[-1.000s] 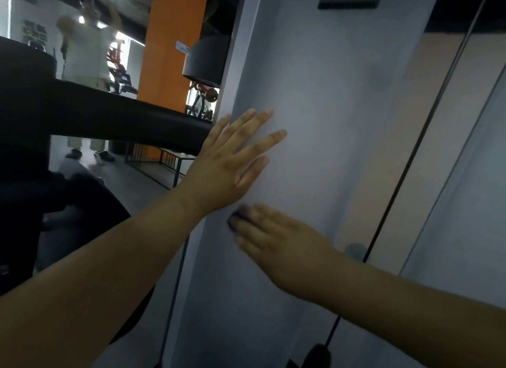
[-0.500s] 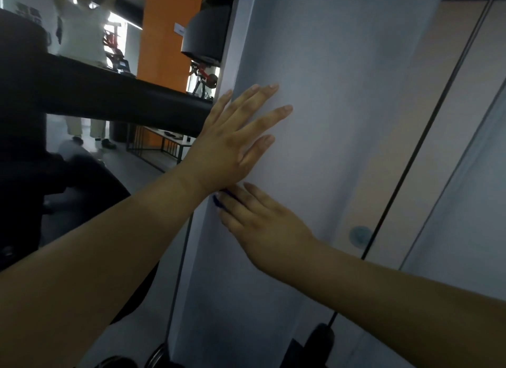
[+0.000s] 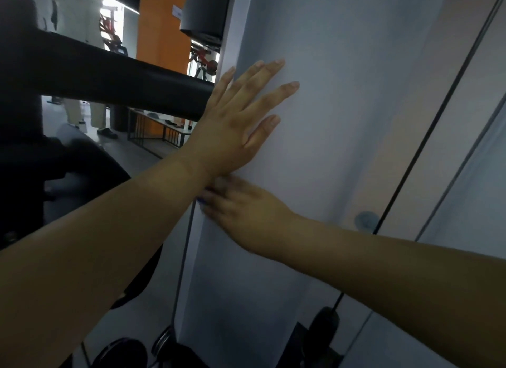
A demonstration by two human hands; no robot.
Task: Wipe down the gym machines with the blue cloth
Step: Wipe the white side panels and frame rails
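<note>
From my head camera I see my two bare arms reaching out to the tall, pale grey, smooth panel (image 3: 342, 121) of a gym machine. My left hand (image 3: 235, 126) lies flat on the panel with the fingers straight and spread. It holds nothing and just leans there.

My right hand (image 3: 246, 214) is just under it, close to the left wrist, near the left edge of the panel. It looks blurry. Its fingers lie mostly flat and press the small blue cloth (image 3: 201, 201) onto the panel. Only a tiny blue bit peeks out by my fingertips. The rest is hidden under my hand.

A fat black padded bar (image 3: 109, 77) comes in from the left and ends behind my left hand. A thin black cable (image 3: 427, 137) runs up the right side. A round bluish spot (image 3: 365, 221) sits on the panel just beside the cable. Far back stands a wide orange pillar (image 3: 161, 33).

I think the cloth is soft, light and floppy. It may bunch up or slip out on this smooth panel. So I should cover its middle with my whole flat palm and push gently as I rub. I think lots of panel is left to wipe.
</note>
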